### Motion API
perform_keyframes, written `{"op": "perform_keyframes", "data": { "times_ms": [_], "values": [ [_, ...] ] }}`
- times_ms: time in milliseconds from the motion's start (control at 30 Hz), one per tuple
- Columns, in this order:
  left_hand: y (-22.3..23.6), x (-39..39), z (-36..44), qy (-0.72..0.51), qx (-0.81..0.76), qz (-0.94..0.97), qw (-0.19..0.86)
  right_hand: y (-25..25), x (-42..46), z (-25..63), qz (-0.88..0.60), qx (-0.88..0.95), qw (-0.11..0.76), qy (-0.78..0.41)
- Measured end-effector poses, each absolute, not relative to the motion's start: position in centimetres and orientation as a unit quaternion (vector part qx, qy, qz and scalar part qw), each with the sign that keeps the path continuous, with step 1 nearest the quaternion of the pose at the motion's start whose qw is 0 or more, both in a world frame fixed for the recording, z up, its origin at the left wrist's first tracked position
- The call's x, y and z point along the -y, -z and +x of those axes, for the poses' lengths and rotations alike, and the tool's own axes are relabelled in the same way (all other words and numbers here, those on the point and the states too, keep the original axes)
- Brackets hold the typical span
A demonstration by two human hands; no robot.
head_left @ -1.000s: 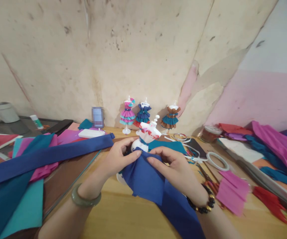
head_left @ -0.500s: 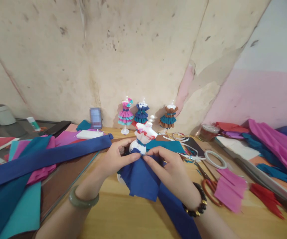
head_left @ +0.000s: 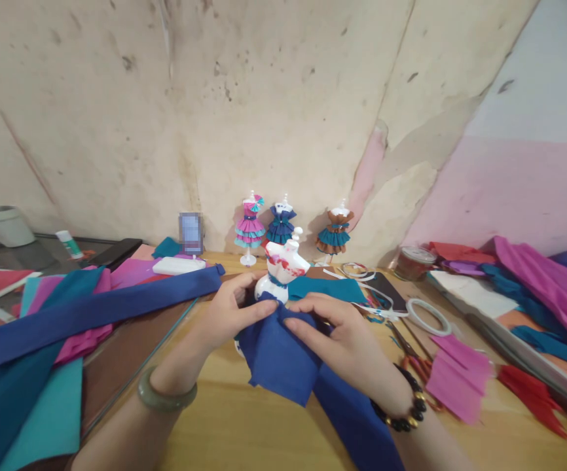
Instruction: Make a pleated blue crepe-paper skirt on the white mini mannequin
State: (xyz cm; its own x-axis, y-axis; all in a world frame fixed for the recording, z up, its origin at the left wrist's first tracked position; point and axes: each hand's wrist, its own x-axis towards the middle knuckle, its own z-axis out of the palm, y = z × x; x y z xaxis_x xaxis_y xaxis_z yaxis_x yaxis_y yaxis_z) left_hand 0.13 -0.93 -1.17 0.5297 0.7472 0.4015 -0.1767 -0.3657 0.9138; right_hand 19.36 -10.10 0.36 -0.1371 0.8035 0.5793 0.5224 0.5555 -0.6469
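My left hand [head_left: 227, 318] is pressing its thumb on the top edge of the blue cloth [head_left: 281, 363], its other fingers partly hidden behind. My right hand [head_left: 335, 335] is pinching the same edge between thumb and forefinger, so both sets of fingers are gripping fabric, with the thumbs nearly meeting. Just above the fingertips, the mannequin [head_left: 287, 259] is standing with its lower part covered, and the cloth is hanging in front of it, below the thumbs.

I'm judging this as the gathering step: pleating the edge around the hips. The next move is probably calling for another small fold beside the right thumb, with the left pinch holding firm.

The cloth is looking plain and matte, creasing near the fingers and flaring to a raw-looking corner below. A long tail, seemingly of the same piece, is trailing under my right wrist. The mannequin is showing red marks on its white chest and a dark band at its waist.

Farther out, scissors [head_left: 415, 367] are lying right of the right fingers, and three dressed figures [head_left: 250, 230] are standing beyond both hands.
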Motion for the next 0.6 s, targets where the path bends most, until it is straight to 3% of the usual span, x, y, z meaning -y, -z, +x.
{"op": "perform_keyframes", "data": {
  "times_ms": [167,433,600],
  "values": [
    [1.0,1.0,0.1,-0.447,-0.191,0.693,0.533,-0.3,10.5,19.0,-0.423,0.769,0.466,-0.112],
    [1.7,0.3,0.0,-0.472,-0.172,0.657,0.562,-0.1,11.7,17.3,-0.394,0.820,0.362,0.202],
    [1.8,0.1,0.0,-0.465,-0.170,0.644,0.583,-0.1,11.7,16.8,-0.401,0.811,0.366,0.219]
  ]
}}
